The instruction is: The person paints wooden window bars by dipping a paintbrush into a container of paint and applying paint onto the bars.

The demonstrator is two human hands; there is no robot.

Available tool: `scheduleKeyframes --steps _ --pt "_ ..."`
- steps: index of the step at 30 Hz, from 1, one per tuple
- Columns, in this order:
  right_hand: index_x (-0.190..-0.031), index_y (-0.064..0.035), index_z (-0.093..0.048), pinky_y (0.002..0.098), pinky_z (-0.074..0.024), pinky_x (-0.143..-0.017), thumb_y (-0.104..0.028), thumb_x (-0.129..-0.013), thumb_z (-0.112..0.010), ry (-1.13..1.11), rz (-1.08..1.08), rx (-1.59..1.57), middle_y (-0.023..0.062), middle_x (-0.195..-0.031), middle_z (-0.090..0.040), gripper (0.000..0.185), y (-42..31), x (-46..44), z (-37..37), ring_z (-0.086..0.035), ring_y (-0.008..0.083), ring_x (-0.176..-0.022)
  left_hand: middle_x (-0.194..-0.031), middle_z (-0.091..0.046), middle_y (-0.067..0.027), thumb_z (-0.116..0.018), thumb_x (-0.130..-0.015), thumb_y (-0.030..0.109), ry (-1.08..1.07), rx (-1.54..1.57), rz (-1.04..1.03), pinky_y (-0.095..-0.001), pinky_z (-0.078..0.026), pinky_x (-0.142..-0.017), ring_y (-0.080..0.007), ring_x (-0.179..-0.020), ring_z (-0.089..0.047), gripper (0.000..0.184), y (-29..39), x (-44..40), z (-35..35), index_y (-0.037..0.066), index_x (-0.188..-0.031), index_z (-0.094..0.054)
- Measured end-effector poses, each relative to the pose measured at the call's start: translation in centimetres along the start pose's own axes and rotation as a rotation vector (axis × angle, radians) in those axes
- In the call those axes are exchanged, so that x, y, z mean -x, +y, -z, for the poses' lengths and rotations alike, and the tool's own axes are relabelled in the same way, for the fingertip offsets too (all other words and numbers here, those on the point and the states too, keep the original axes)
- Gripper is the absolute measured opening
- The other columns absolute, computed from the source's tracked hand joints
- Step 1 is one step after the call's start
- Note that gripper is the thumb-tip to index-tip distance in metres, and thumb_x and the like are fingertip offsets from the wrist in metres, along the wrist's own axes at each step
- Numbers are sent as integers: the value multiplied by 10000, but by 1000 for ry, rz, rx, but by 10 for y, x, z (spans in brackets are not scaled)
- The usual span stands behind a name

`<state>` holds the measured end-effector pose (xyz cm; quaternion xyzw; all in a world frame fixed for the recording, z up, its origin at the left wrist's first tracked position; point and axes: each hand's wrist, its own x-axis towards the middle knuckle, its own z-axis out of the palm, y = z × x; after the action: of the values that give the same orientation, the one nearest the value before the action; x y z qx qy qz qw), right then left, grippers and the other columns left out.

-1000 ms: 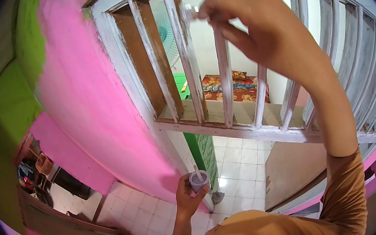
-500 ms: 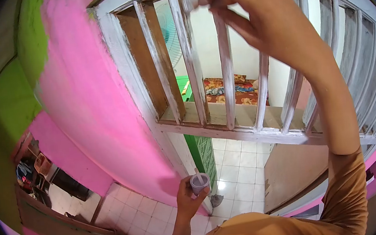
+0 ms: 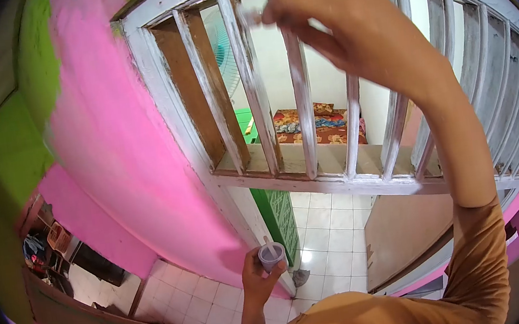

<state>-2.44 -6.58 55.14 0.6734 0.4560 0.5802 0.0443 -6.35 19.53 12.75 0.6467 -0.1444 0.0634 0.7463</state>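
My left hand (image 3: 260,279) is wrapped round a small plastic cup (image 3: 272,258) low in the view; a pale flat stick (image 3: 269,245) stands in the cup. Up at the top, my right hand (image 3: 326,17) pinches a small brush, its pale bristles (image 3: 252,17) blurred against a white-painted slat (image 3: 250,80) of the wooden grille. The paint on that slat is patchy, and brown wood shows on its side. My fingers partly hide the brush handle.
A white bottom rail (image 3: 332,185) runs under the slats. Pink wall (image 3: 122,139) curves on the left. Behind the grille are a fan (image 3: 225,54) and a bed with a patterned cover (image 3: 313,131). Below are a green panel (image 3: 277,221) and a tiled floor (image 3: 326,237).
The view has shifted slightly. My right hand has moved a little down and left along the same slat with the brush. My left hand still holds the cup.
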Motion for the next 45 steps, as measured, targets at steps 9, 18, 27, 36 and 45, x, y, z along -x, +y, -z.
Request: scheduleKeyframes --steps 9,18,27,36,45 --pt "-967 -3 -602 411 -514 -770 13 -864 -652 -94 -26 -4 131 -925 -587 116 -2 -9 12 -616 321 -875 -1202 -627 -125 -828 -838 87 -7 -3 -9 -356 -510 -983 -203 -1129 -621 586 0 1 0 -7 -1288 -464" --pt "-968 44 -594 398 -540 -759 -69 -954 -586 -212 -138 -114 156 -943 -596 114 -5 -16 28 -620 294 -831 -1199 -632 -137 -827 -847 84 -36 -11 -31 -343 -533 -927 -206 -1103 -633 592 3 0 -2 -8 -1296 -451" --pt "-970 49 -583 387 -534 -773 -132 -1002 -529 -396 -158 -234 151 -941 -581 191 -17 -19 45 -611 280 -832 -1188 -633 -134 -827 -845 83 -31 -21 -43 -337 -543 -918 -202 -1094 -639 593 4 0 0 -7 -1298 -455" --pt "-943 -12 -589 370 -567 -744 71 -828 -688 -222 -73 -427 107 -911 -637 173 -22 7 9 -691 279 -860 -1191 -632 -126 -822 -849 81 -34 -22 -48 -326 -538 -912 -195 -1088 -640 596 6 -1 -1 -5 -1308 -452" --pt "-962 -16 -605 379 -549 -724 35 -848 -697 -149 -49 -288 110 -905 -632 156 -22 10 5 -675 267 -829 -1188 -637 -125 -827 -843 77 -28 -11 -28 -324 -538 -905 -193 -1086 -641 612 2 -2 -1 -5 -1315 -447"
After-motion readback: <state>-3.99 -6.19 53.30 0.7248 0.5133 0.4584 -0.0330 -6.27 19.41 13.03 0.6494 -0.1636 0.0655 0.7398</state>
